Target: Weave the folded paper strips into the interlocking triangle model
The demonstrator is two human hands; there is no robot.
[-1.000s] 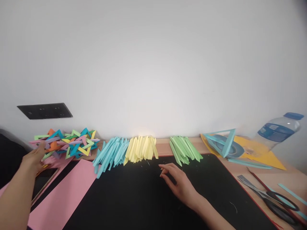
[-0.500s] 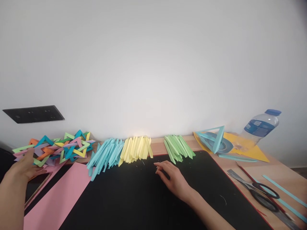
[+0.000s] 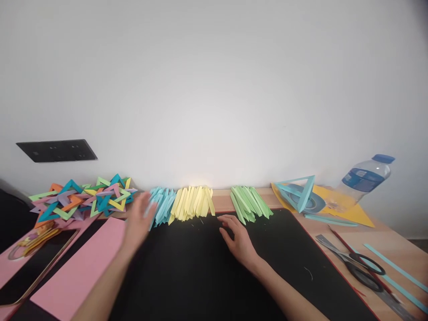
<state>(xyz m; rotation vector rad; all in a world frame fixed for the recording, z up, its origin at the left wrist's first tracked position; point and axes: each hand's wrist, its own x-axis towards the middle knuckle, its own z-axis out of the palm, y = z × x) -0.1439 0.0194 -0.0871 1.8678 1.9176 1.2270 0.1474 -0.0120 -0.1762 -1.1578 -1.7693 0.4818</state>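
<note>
My left hand (image 3: 138, 220), slightly blurred, is open over the left part of the blue folded paper strips (image 3: 163, 205); nothing shows in its grasp. Yellow strips (image 3: 192, 203) lie beside the blue ones. My right hand (image 3: 237, 236) hovers or rests above the black mat (image 3: 187, 272), fingers apart and holding nothing, just below and left of the green strips (image 3: 250, 203). At the left, interlocked multicoloured paper shapes (image 3: 83, 198) lie against the wall. Pink paper (image 3: 80, 267) lies under and left of my left forearm.
A phone (image 3: 36, 267) lies at the left. On the right are scissors (image 3: 354, 263), a pencil (image 3: 344, 240), light-blue strips (image 3: 397, 265), a tape roll (image 3: 316, 203), orange paper (image 3: 357, 214) and a tilted bottle (image 3: 366, 178). A black socket panel (image 3: 58, 150) is on the wall.
My left hand has moved right, from the multicoloured paper shapes to the blue strips, uncovering the phone. My right hand stays nearly in place. The view has shifted slightly.
</note>
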